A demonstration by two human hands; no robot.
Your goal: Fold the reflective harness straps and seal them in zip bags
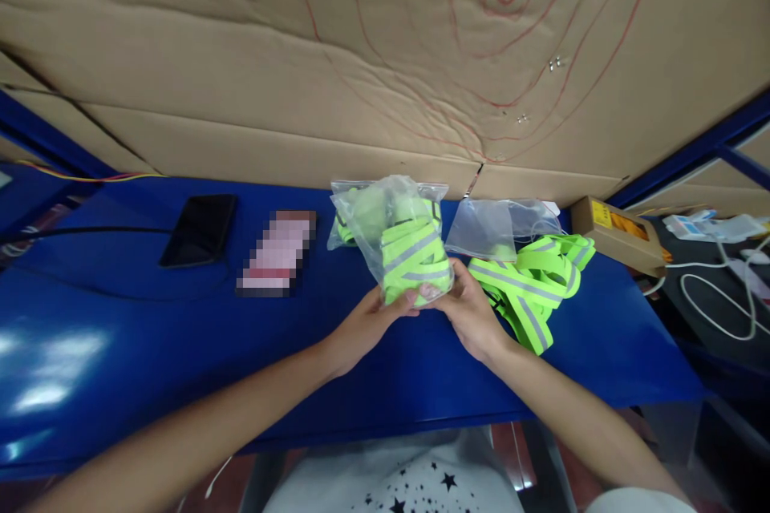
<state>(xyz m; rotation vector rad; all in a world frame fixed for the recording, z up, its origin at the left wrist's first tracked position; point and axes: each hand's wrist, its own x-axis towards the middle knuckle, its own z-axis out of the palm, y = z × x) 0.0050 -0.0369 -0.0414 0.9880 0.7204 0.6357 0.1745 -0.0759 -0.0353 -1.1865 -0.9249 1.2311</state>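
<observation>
Between my two hands is a clear plastic bag with a folded neon-yellow reflective strap (414, 252) inside, its grey stripes showing through. My left hand (376, 317) grips the bag's lower left corner, thumb across the front. On the lower right side, my right hand (472, 313) has its fingers closed on the same bag. Behind it lies another clear bag (340, 216) with neon-yellow material, partly hidden. To the right, a loose heap of reflective straps (532, 280) rests on the blue table (337, 401), close to my right hand.
Flat clear plastic bags (481, 228) lie behind the loose straps. A small cardboard box (619, 232) stands at the right end. Toward the left are a black tablet-like device (200, 230) with a cable and a blurred-out phone-like object (277, 252). A cardboard wall (241, 96) rises along the back.
</observation>
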